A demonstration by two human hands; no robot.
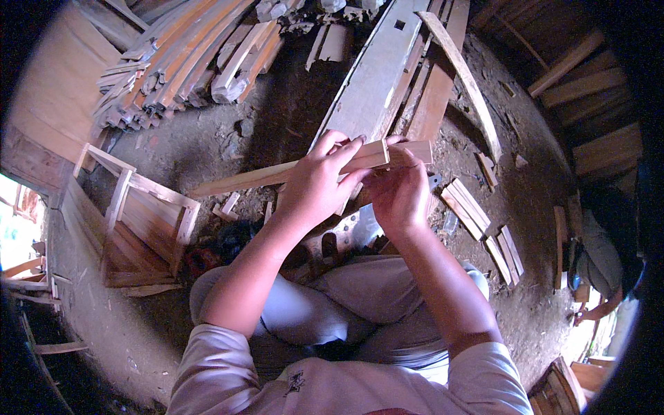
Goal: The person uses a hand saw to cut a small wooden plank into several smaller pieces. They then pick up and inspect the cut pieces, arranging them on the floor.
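My left hand [311,181] is closed around a long, pale wooden strip [242,180], which runs out to the left and ends to the right of my fingers. My right hand [404,197] grips a second wooden piece [420,151], its squared end sticking out past my fingertips. The two pieces meet or overlap between my hands; whether they are joined cannot be made out. Both are held over the near end of a long grey board [370,83]. A pale part with holes [328,242] shows below my hands, above my crossed legs.
Long timbers [187,62] lie stacked at the far left. A wooden frame [149,228] stands on the floor at left. Short offcuts [467,207] lie to the right, with a curved strip [463,76] beyond. Another person [598,259] is at the right edge.
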